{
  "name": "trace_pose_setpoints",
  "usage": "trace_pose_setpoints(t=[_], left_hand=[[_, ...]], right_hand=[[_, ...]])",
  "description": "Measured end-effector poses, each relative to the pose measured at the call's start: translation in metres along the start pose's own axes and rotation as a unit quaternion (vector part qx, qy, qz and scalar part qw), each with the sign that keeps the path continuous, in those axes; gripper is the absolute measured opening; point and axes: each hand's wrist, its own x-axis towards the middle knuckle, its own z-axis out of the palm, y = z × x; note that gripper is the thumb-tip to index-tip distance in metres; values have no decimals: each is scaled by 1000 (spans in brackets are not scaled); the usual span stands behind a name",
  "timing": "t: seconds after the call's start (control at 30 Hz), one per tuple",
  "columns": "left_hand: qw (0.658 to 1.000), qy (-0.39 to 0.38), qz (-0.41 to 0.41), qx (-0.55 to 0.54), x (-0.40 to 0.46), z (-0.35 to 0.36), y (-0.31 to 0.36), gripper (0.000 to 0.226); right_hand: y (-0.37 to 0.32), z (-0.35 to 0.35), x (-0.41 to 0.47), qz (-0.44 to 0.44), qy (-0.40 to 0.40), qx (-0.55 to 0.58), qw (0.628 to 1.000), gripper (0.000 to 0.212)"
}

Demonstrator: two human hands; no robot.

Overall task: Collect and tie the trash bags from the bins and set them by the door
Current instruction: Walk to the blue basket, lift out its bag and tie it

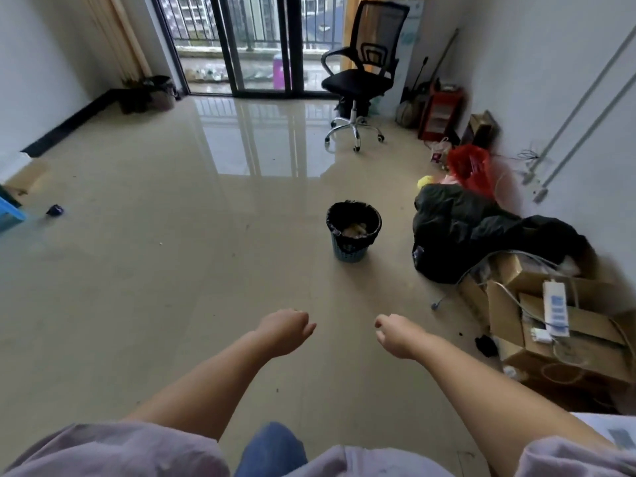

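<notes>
A small blue-grey bin [351, 249] stands on the tiled floor ahead of me, lined with a black trash bag [354, 213] folded over its rim. Some brownish rubbish lies inside it. My left hand [285, 330] and my right hand [395, 333] reach forward side by side, well short of the bin. Both have the fingers curled inward and hold nothing. A second dark bin [161, 89] with a black liner stands in the far left corner by the curtain.
A black office chair [359, 77] stands before the glass balcony door [241, 43]. Along the right wall lie a black garment heap [475, 232], a red plastic bag [471, 168] and cardboard boxes [557, 325] with a power strip. A small dark scrap [55, 210] lies at left.
</notes>
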Motion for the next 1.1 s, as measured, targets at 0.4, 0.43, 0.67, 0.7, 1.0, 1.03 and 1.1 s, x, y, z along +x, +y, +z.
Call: trace_pose_setpoints(t=[0.4,0.43,0.67,0.7,1.0,1.03,1.1], left_hand=[[999,-22,32,35,235,-113,-90,45],[998,-30,35,45,254,-126,-102,45],[990,-89,52,97,389,-206,-154,47],[988,-98,61,101,406,-211,-152,47],[985,-133,82,69,563,-232,-134,45],[985,-137,82,62,581,-234,-136,45],[986,-141,78,51,620,-230,-141,43]], right_hand=[[-17,-111,230,38,-30,34,998,36],[-23,-123,248,43,-33,45,998,36],[-49,-187,353,61,-14,136,989,35],[-44,-192,367,70,-17,145,987,35],[26,-240,504,124,-39,182,975,37],[33,-242,523,128,-43,185,973,38],[42,-245,558,131,-53,189,972,39]])
